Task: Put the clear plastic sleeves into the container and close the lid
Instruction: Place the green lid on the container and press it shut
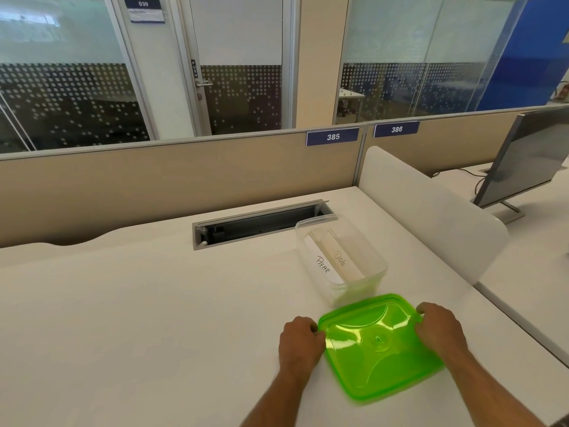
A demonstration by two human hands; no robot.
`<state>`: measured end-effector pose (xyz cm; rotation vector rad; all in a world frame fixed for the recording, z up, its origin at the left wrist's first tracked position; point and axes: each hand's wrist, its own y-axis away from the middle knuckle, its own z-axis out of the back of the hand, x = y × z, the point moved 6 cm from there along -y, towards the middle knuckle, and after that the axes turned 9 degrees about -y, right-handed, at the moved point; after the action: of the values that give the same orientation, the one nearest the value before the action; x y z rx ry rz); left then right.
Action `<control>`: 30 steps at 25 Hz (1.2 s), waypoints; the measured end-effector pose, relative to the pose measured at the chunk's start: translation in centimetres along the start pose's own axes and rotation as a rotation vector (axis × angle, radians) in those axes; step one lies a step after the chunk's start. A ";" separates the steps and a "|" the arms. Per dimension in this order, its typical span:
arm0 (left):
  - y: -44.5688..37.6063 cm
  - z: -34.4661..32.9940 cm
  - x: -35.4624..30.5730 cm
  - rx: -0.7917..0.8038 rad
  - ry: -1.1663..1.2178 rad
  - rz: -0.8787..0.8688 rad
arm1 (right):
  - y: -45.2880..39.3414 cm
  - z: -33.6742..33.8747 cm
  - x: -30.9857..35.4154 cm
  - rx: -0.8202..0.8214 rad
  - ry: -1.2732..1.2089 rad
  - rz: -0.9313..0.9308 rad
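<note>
A clear plastic container (377, 272) stands open on the white desk, right of centre. Inside it lie clear plastic sleeves (334, 257) with cards marked "PEAR" and "DOG". A translucent green lid (378, 349) is held just in front of the container, tilted and slightly blurred. My left hand (300, 340) grips the lid's left edge. My right hand (440, 328) grips its right edge near the far corner. The lid's far edge hides the container's near bottom corner.
A cable slot (255, 224) is cut into the desk (123, 318) just behind and left of the container. A white divider panel (431, 211) rises to the right. A monitor (529, 155) stands on the neighbouring desk. A beige partition (154, 183) closes the back.
</note>
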<state>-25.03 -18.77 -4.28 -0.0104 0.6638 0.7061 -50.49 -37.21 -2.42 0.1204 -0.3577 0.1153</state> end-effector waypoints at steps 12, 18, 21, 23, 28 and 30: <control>1.6 2.0 -0.5 -0.155 0.373 0.021 | 0.3 3.9 -0.8 -0.039 -0.361 -0.076; 1.5 5.8 -1.6 -0.289 0.608 -0.053 | 0.9 7.2 0.8 -0.065 -0.740 -0.083; 0.9 7.9 -1.8 -0.357 0.679 -0.079 | 1.2 6.8 2.9 0.128 -1.085 -0.151; 0.5 9.6 -2.1 -0.393 0.726 -0.117 | 1.8 6.7 5.0 0.295 -1.177 -0.115; -0.9 13.7 -1.6 -0.506 0.750 -0.151 | 3.0 8.5 10.3 0.292 -1.372 0.099; -1.4 14.9 -1.7 -0.489 0.736 -0.152 | 3.2 9.4 12.5 0.192 -1.402 0.223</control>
<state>-16.84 -17.51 8.24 -0.7955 1.1590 0.6985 -42.50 -34.21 11.12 0.3455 -1.7633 0.2779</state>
